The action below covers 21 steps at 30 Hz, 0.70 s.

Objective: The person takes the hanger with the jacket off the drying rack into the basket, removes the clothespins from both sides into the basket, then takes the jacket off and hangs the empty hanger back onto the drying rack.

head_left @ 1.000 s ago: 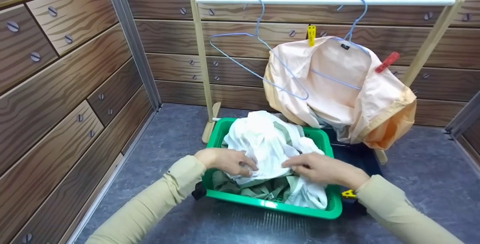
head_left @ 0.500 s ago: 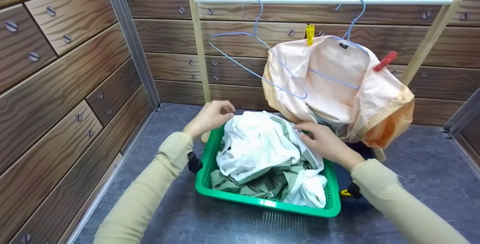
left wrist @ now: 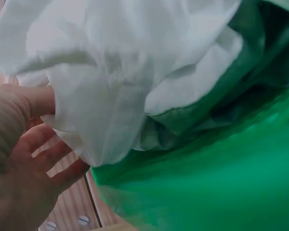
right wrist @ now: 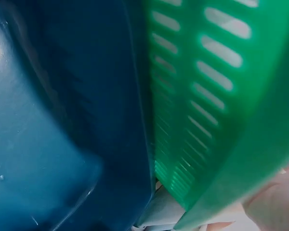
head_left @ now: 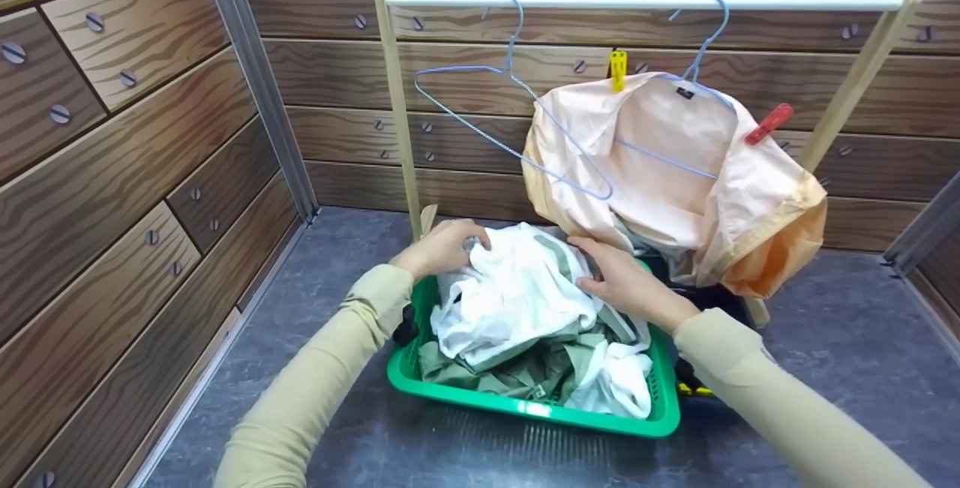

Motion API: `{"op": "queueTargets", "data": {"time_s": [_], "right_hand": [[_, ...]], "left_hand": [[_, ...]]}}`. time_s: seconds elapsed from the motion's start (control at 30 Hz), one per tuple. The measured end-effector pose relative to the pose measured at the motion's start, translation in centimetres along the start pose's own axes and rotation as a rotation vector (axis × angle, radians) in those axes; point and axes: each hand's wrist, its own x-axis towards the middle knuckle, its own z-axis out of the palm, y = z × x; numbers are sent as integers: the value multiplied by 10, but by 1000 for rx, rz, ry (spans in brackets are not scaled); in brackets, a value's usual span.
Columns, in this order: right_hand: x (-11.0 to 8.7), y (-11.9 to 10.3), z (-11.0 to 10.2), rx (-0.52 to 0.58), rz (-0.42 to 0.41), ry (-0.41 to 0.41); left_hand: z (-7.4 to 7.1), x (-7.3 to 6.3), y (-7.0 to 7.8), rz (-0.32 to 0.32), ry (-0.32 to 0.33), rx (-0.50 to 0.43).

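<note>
A white garment [head_left: 517, 300] lies heaped in a green basket [head_left: 480, 398]. My left hand [head_left: 444, 249] is at the heap's far left side, its thumb and index finger pinching the cloth edge. In the left wrist view, the left hand [left wrist: 31, 154] has its other fingers spread beside the white garment [left wrist: 106, 96]. My right hand [head_left: 626, 282] touches the heap's right side, fingers fairly straight and thumb apart. Only part of the right hand [right wrist: 274, 207] shows beyond the green basket wall [right wrist: 260, 96] in the right wrist view. Greyish-green cloth [head_left: 525, 368] lies beneath the white garment.
A clothes rack [head_left: 637, 2] stands behind the basket. From it hang a bare blue hanger [head_left: 465, 70] and a pale peach jacket [head_left: 667, 158] with a yellow clothespin [head_left: 618, 72] and a red clothespin [head_left: 769, 124]. A dark blue tray [right wrist: 77, 120] sits right of the basket.
Both hands have moved from the front of the heap to its far side. My left hand has lowered from above the basket's left rim onto the cloth. The basket has shifted slightly left.
</note>
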Motion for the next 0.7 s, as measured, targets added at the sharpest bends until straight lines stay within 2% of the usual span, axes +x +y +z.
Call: {"op": "queueTargets", "data": {"time_s": [0.13,0.23,0.33,0.53,0.6,0.7], "right_hand": [[4,4,2,-35,-63,3],[6,7,3,-38,-117,17],[9,11,2,-39,-136,82],[13,14,0,-50,-118,229],[12,11,0,-27,-119,259],[7,7,-1,71,-96,270]], "left_hand": [[-1,-3,-2,-40,-23,-57],[0,-5,-6,-39,-56,-117],[0,-8,-8,-27,-69,-166],[0,-12,-8,-20,-108,-237],[-1,-13,-8,-48,-143,-325],[-2,-16,-8,-128,-194,-544]]}}
